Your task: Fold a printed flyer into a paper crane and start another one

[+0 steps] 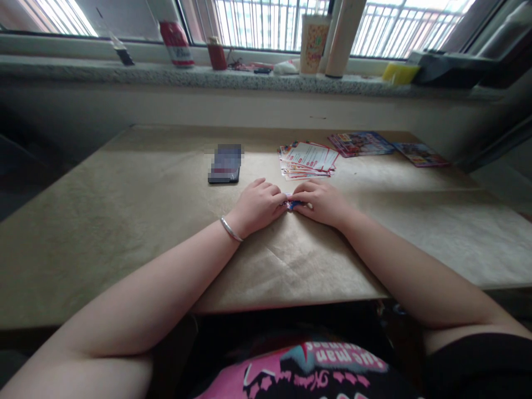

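Observation:
Between my two hands, low over the table, is a small piece of colourful printed paper (290, 204), blue and white where it shows. My left hand (261, 204) pinches its left end; a silver bangle circles that wrist. On the other end, the fingertips of my right hand (319, 200) are closed. Most of the paper is covered by my fingers, so its full shape cannot be made out. Just beyond my hands lies a fanned pile of printed sheets (311, 158), white with red borders.
A dark phone (225, 164), partly blurred out, lies left of the pile. Colourful booklets (361, 143) rest at the back right of the cloth-covered table (137, 221). Along the windowsill (249, 80) stand a red can (177, 44), a red bottle (216, 54) and a patterned cup (313, 44).

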`<state>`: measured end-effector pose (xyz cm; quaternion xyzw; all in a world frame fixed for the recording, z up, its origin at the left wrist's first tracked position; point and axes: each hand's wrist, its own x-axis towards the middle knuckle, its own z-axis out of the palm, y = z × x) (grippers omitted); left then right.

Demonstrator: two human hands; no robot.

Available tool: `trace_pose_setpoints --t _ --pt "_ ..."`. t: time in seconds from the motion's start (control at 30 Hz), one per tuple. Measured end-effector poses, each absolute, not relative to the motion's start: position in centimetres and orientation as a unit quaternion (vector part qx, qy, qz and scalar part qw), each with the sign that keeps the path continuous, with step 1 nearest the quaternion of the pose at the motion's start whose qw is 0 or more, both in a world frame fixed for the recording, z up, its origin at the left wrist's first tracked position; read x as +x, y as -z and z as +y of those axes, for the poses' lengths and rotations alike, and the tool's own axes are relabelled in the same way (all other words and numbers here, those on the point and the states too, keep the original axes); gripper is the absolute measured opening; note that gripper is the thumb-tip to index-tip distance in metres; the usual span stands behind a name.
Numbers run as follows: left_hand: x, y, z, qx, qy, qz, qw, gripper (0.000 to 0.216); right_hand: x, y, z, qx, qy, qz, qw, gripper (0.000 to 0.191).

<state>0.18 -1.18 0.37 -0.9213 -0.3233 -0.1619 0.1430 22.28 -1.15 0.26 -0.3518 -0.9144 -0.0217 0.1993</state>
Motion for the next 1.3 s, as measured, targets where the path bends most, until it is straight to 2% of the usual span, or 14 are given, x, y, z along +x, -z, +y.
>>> trace_pose_setpoints --t 0.27,0.47,0.63,0.8,0.97,1.17,1.3 --pt "0.0 -0.6 -0.9 -0.928 0.170 -0.316 0.101 0.025 21.9 -0.2 -1.4 -0.399 -0.029 -0.892 0.210 0.023" --pt "0.1 -0.4 -0.7 -0.914 0.159 -0.363 0.089 0.025 21.8 -0.5 -1.6 -0.467 -0.001 -0.864 0.188 0.025" --pt "0.1 -0.1 -0.2 -0.907 0.169 -0.385 0.036 0.014 22.2 -0.2 -1.1 -0.505 -0.014 -0.843 0.186 0.020" --pt "0.1 0.2 -0.1 -0.887 0.191 -0.420 -0.015 0.015 22.6 0.5 -0.3 -0.481 -0.074 -0.841 0.236 0.013" --pt "-0.1 0.5 0.1 -0.879 0.207 -0.428 -0.032 0.028 22.3 0.9 -0.3 -0.455 -0.100 -0.846 0.261 0.013" --pt "-0.2 0.7 0.4 -0.871 0.242 -0.424 -0.062 0.025 21.7 0.4 -0.9 -0.479 -0.147 -0.823 0.268 0.017" --pt "-0.1 0.4 0.2 -0.866 0.266 -0.417 -0.073 0.019 21.6 0.4 -1.0 -0.471 -0.131 -0.828 0.275 0.022"
